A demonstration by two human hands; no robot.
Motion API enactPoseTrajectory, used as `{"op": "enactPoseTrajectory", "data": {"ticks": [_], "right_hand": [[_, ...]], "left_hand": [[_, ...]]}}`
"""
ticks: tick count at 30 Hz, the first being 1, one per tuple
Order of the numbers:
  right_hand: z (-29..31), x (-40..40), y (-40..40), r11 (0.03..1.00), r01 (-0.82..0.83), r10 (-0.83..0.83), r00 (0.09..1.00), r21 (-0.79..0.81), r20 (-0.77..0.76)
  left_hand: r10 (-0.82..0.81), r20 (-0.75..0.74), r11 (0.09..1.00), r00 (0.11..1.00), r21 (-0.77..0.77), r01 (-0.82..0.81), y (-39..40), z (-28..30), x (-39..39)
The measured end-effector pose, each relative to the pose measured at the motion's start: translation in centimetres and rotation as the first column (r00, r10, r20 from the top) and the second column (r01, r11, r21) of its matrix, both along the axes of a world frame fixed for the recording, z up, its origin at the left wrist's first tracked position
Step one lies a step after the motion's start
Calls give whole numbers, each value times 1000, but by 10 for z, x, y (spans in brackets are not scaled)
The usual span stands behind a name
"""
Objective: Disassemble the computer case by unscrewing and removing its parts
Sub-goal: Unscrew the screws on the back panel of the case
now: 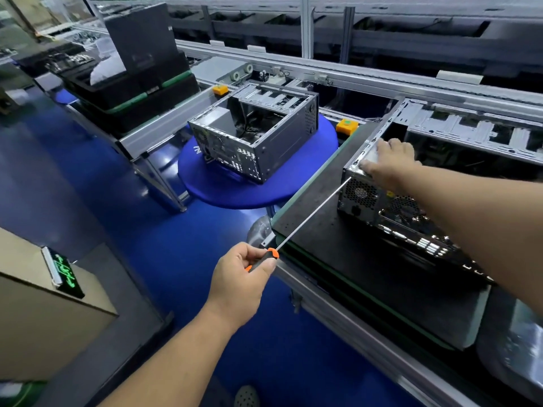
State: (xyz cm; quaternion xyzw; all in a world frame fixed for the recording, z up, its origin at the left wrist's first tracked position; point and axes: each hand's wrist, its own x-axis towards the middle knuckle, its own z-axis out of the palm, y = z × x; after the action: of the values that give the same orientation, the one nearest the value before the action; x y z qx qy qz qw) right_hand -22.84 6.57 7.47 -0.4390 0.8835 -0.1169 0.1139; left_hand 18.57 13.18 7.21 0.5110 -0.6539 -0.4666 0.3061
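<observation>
Left hand, at 6 o'clock in the view, curled round the black-and-orange handle of a long screwdriver, thumb on top; thin steel shaft running up toward 1 o'clock, tip at the upper rear corner of the computer case, just beside the power-supply fan grille. Right hand, at 3 o'clock, laid palm down on the top rear edge of that same case, fingers spread and nearly straight, pressing rather than gripping, forearm crossing in from the right edge. Case lying on a black pallet with a green edge, rear panel with its ports facing the camera, open top showing a bare metal frame. Pallet carried on an aluminium conveyor line running from 5 o'clock to 11 o'clock. Beyond the screwdriver, toward 12 o'clock, a second, stripped chassis, standing on a round blue table, loose cables visible inside. Two orange stop blocks on the conveyor rail, one either side of that chassis. Farther along at 11 o'clock, stacked black trays with a dark panel standing upright on them. At 8 o'clock, a cardboard box with a small green-lit display on its top edge. Blue floor below.
</observation>
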Motion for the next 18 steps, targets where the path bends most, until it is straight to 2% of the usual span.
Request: {"op": "enactPoseTrajectory", "data": {"ticks": [4, 6, 8, 10, 13, 17, 18], "right_hand": [[1, 1, -1, 1000, -20, 21, 1000, 7, -19], [2, 1, -1, 1000, -21, 22, 999, 12, -24], [3, 1, -1, 1000, -20, 20, 999, 15, -27], [4, 2, -1, 1000, -17, 18, 999, 15, -32], [5, 3, 1, 1000, -13, 14, 999, 15, -31], [6, 2, 2, 1000, -18, 19, 1000, 13, -13], [6, 2, 4, 1000, -21, 21, 1000, 10, -12]], "left_hand": [[19, -55, 992, 998, 122, -12, 2, -1, -4], [54, -141, 958, 988, 287, -12, 1, 0, -5], [119, -227, 868, 966, 496, 10, 1, 2, -4], [175, -275, 775, 945, 630, 40, 1, 4, -4], [224, -307, 686, 925, 724, 74, 6, 5, -6], [351, -388, 389, 852, 888, 244, 14, 7, -8], [359, -393, 364, 847, 894, 260, 13, 6, -7]]}}
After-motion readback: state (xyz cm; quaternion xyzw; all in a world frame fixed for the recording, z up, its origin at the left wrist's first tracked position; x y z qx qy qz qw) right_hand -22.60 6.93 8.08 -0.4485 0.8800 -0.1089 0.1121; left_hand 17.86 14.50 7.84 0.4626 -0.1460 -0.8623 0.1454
